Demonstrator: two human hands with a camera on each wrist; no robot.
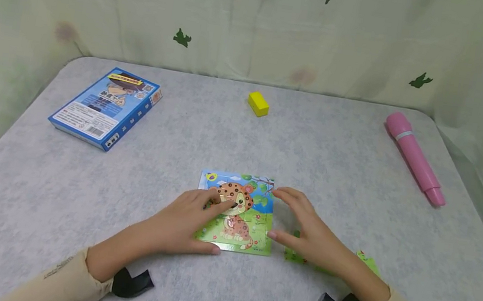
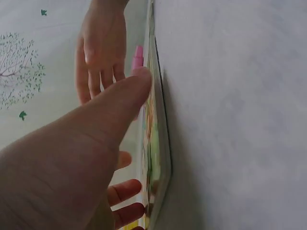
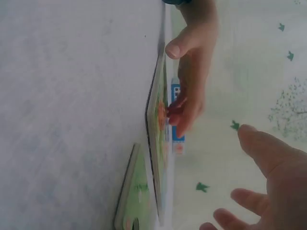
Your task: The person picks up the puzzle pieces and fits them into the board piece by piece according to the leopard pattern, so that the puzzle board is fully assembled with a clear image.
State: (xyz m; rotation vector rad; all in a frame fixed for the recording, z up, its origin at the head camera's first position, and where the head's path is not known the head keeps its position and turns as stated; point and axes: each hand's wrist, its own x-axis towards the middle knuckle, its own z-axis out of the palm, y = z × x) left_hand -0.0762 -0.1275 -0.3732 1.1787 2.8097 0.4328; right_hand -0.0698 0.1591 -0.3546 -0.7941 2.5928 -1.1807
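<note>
A square jigsaw puzzle point(image 1: 239, 231) with a spotted leopard cub on grass lies flat on the table. Over its left part is my left hand point(image 1: 181, 219), fingers extended and touching the picture around the cub's face. My right hand point(image 1: 313, 231) is by the puzzle's right edge with thumb and fingers spread, gripping nothing. In the right wrist view this hand point(image 3: 283, 182) appears raised off the table. Beneath and beside it are green loose puzzle pieces point(image 1: 367, 263), partly covered by the hand and wrist. One loose piece point(image 3: 135, 191) shows close to the puzzle's edge in the right wrist view.
At the back left lies a blue box point(image 1: 105, 106) with a cartoon figure. A yellow block point(image 1: 258, 104) sits at the back middle. The pink microphone-shaped stick point(image 1: 416, 158) lies at the right. Pale curtains point(image 1: 259, 28) with green leaf shapes surround the table.
</note>
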